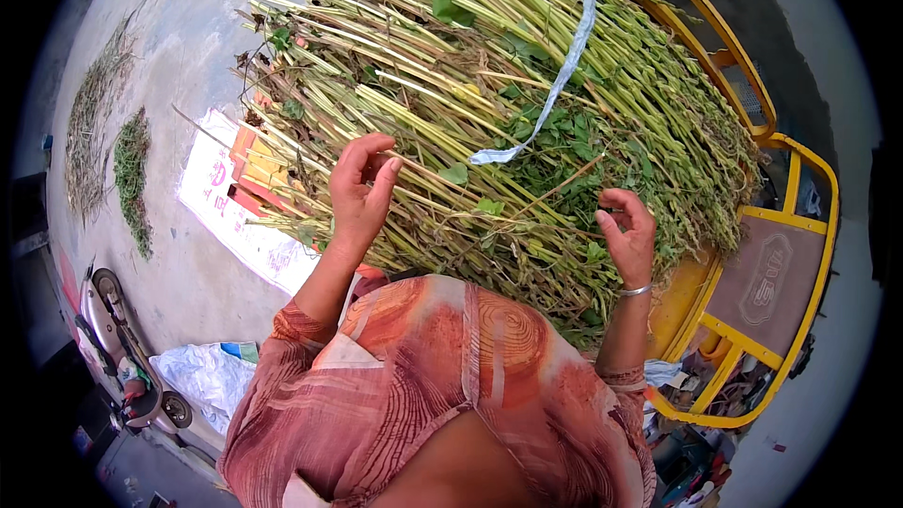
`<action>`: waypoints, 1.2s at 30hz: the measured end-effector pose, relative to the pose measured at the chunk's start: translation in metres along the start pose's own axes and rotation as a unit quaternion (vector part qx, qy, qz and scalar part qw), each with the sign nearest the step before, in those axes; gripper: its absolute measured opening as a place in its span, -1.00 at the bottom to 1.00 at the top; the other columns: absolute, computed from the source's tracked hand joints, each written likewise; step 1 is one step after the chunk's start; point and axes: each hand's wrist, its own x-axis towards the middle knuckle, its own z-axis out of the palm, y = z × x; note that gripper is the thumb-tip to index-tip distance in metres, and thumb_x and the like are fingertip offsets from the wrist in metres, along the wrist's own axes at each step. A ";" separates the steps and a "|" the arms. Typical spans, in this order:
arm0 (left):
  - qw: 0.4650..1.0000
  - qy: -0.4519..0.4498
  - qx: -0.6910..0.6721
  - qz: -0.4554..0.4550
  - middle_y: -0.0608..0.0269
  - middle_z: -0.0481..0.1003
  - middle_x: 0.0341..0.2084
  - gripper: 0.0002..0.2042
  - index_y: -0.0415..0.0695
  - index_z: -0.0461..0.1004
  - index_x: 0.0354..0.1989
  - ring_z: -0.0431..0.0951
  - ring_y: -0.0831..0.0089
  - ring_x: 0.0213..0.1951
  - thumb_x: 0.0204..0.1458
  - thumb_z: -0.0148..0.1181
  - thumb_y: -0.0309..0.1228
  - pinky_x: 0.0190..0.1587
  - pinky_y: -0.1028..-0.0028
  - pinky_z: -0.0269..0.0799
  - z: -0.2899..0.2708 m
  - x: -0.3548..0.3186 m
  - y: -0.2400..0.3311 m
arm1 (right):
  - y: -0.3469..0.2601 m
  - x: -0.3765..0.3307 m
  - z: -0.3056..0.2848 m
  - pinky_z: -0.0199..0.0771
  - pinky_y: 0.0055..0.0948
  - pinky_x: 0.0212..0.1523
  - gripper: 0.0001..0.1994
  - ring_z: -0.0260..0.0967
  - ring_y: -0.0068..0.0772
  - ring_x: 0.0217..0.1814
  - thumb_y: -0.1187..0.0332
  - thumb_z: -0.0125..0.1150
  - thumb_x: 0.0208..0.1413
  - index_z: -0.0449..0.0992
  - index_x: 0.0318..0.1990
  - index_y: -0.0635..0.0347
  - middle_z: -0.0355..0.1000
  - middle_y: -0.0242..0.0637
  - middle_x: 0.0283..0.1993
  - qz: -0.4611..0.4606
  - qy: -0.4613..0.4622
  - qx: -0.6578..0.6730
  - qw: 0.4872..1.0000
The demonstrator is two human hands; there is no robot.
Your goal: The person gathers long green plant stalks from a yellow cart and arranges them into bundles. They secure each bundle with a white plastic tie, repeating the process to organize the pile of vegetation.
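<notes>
A big heap of cut green and yellowish plant stalks (pixel 414 66) lies in front of me, with leafy, pod-like ends toward the right. My left hand (pixel 359 193) is over the heap's near left part, fingers curled and thumb apart, with no stalk visibly gripped. Over the leafy near right part, my right hand (pixel 628 233) has bent fingers and a gap beside the thumb; it wears a silver bracelet. Between and beyond the hands, a pale blue cloth strip (pixel 555 89) lies loose across the stalks. A thin dry stem (pixel 562 186) sticks up left of my right hand.
A yellow metal-framed cart (pixel 828 216) with a brown panel stands under and beside the heap at right. A white printed sack (pixel 212 183) hangs at its left. Plant scraps (pixel 132 179) lie on the concrete floor, with a scooter (pixel 122 348) and a white plastic sheet (pixel 205 381) at lower left.
</notes>
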 end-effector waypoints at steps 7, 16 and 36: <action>0.930 0.012 -0.175 -0.323 0.37 0.47 -0.43 -0.86 -0.18 0.45 -0.37 0.41 0.69 -0.48 0.12 0.06 -0.38 -0.46 0.69 0.32 -0.035 -0.122 -0.023 | -0.015 -0.075 0.090 0.20 -0.15 0.05 -0.29 0.17 -0.04 0.12 0.09 0.39 -0.27 0.28 0.03 0.30 0.22 -0.08 0.09 -0.177 0.059 -0.270 0.944; 0.957 0.136 -0.157 -0.202 0.24 0.42 -0.10 -0.69 -0.20 0.35 -0.03 0.43 0.50 -0.12 0.09 0.12 -0.34 -0.09 0.52 0.36 0.000 -0.097 -0.078 | -0.017 -0.052 0.126 0.10 -0.12 0.09 -0.06 0.01 -0.09 0.25 -0.01 0.45 -0.42 0.14 0.15 0.23 0.05 -0.12 0.22 -0.142 0.027 -0.393 0.908; 0.927 -0.081 -0.298 -0.213 0.53 0.11 -0.81 -0.76 -0.16 0.43 -0.38 0.00 0.73 -0.75 0.17 -0.02 -0.25 -0.70 0.65 -0.10 -0.040 -0.090 -0.020 | -0.036 -0.083 0.106 0.32 -0.24 -0.48 -0.89 0.35 -0.12 -0.45 0.39 0.22 -0.04 0.45 -0.35 0.14 0.36 -0.24 -0.42 -0.131 0.138 -0.226 0.955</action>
